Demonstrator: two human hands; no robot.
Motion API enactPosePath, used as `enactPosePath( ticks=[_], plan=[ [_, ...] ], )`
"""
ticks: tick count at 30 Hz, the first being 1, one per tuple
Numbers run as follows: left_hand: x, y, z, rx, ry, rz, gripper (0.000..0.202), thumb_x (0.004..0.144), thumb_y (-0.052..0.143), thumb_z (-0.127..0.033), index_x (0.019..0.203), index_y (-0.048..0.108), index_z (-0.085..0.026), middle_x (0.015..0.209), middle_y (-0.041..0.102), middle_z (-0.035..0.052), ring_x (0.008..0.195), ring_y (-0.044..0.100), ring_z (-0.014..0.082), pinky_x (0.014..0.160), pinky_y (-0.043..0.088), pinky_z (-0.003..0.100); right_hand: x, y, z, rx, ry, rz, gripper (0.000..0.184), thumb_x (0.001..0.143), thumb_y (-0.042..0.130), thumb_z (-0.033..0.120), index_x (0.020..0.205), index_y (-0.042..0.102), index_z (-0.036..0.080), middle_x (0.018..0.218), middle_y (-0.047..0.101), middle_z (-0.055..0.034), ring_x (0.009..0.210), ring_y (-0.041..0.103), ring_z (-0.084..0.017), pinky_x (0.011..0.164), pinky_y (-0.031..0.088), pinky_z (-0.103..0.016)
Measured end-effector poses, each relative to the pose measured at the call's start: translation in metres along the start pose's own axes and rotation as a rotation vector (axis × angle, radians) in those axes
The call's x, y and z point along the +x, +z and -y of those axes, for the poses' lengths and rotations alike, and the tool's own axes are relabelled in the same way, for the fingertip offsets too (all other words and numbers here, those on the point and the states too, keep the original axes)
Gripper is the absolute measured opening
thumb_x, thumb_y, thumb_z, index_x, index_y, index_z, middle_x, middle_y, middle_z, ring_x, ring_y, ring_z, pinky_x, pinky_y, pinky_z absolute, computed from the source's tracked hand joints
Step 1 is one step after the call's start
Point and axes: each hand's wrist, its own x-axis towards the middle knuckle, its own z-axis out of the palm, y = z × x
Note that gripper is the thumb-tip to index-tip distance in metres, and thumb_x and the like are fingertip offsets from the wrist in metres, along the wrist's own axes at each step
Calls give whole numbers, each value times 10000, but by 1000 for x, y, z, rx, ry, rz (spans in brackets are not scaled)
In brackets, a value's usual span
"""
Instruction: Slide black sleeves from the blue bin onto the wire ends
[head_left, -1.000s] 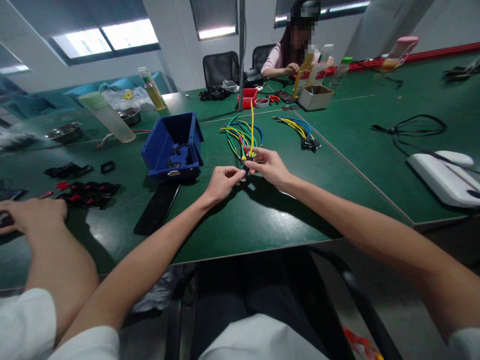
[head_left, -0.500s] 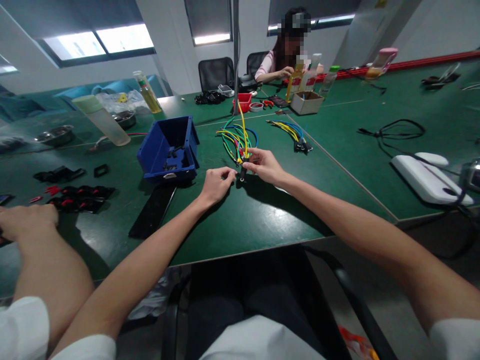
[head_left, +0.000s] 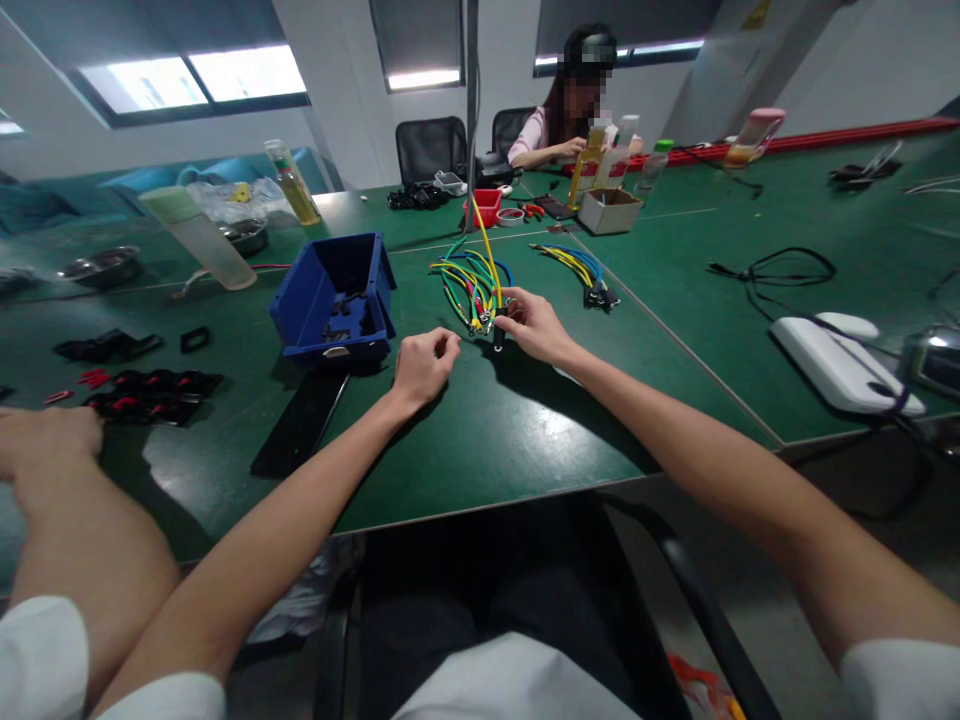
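Between the thumb and fingers of my right hand (head_left: 534, 325) is a black connector (head_left: 500, 330) with a small metal ring end pointing down. A yellow wire (head_left: 487, 245) rises out of its top. My left hand (head_left: 425, 368) sits apart from it, lower left, fingers curled together; whatever they may pinch is too small to make out. Just behind the connector lies a loose bundle of green, yellow and blue wires (head_left: 456, 278) with metal ends. Farther right rests another group of yellow and blue wires (head_left: 574, 260) fitted with black connectors (head_left: 601, 297).
A blue bin (head_left: 300, 305) with small black parts stands left of the hands, a black phone (head_left: 300, 424) before it. Another person's arm (head_left: 90, 520) reaches in at far left, near black-and-red parts (head_left: 157, 395). A white device (head_left: 840, 365) with cables lies right.
My left hand has drawn back left, away from the connector. My right hand has shifted slightly right, still holding the connector and its yellow wire.
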Motion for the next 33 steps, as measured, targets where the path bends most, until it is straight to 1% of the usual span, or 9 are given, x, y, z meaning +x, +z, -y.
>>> enactPosePath(
  ticks=[5,10,12,15,19,23,27,30,33],
  plan=[
    [3,-5,8,104,73,-198,227,869,472,-258,947,663,-164,711,647,18,651,604,154,688,450,277,3,-6,1,-94,13,-69,421,786,620,248,1194,637,147,803,640,-35,655,560,-139,700,491,-304],
    [13,-17,28,303,176,-371,163,824,481,-216,932,593,-166,775,613,46,712,575,188,758,446,329,5,-11,-1,-152,16,-97,454,791,602,224,1235,634,134,854,685,-64,712,605,-164,745,500,-319],
    [17,-25,35,357,138,-410,162,810,489,-207,945,567,-164,814,599,67,777,574,216,798,440,360,6,-13,-2,-171,26,-110,459,795,596,217,1243,635,127,885,700,-78,734,619,-174,766,504,-329],
    [19,-41,36,426,-7,-436,231,813,485,-198,1035,528,-153,961,586,117,953,566,261,899,414,404,8,-14,-5,-196,38,-122,439,799,592,216,1225,652,132,918,714,-90,762,635,-190,792,508,-349],
    [20,-62,18,517,-202,-439,375,835,447,-184,1206,455,-131,1226,495,187,1198,471,306,1021,347,439,10,-17,-10,-219,50,-142,401,806,598,230,1191,673,146,941,719,-102,779,644,-204,799,516,-377],
    [22,-74,8,570,-304,-419,439,838,425,-175,1275,441,-140,1299,472,189,1257,436,327,1049,336,459,13,-20,-18,-237,58,-157,384,811,604,242,1175,678,146,925,717,-105,794,648,-209,805,517,-381],
    [26,-75,23,583,-363,-332,425,845,408,-205,1248,522,-133,1278,526,191,1208,484,348,1025,366,476,16,-25,-25,-235,58,-181,370,802,615,241,1146,691,128,917,717,-112,806,658,-211,808,518,-372],
    [30,-74,38,571,-409,-213,404,859,368,-226,1170,613,-145,1213,595,192,1134,544,360,970,409,493,18,-28,-27,-237,62,-194,375,790,622,237,1133,696,104,902,717,-125,796,663,-217,789,517,-368],
    [34,-75,47,578,-486,-90,421,871,357,-259,1150,663,-184,1153,653,178,1063,597,367,905,449,497,18,-29,-28,-237,75,-205,367,784,621,253,1113,702,111,887,716,-118,781,657,-215,773,516,-368]
  ],
)
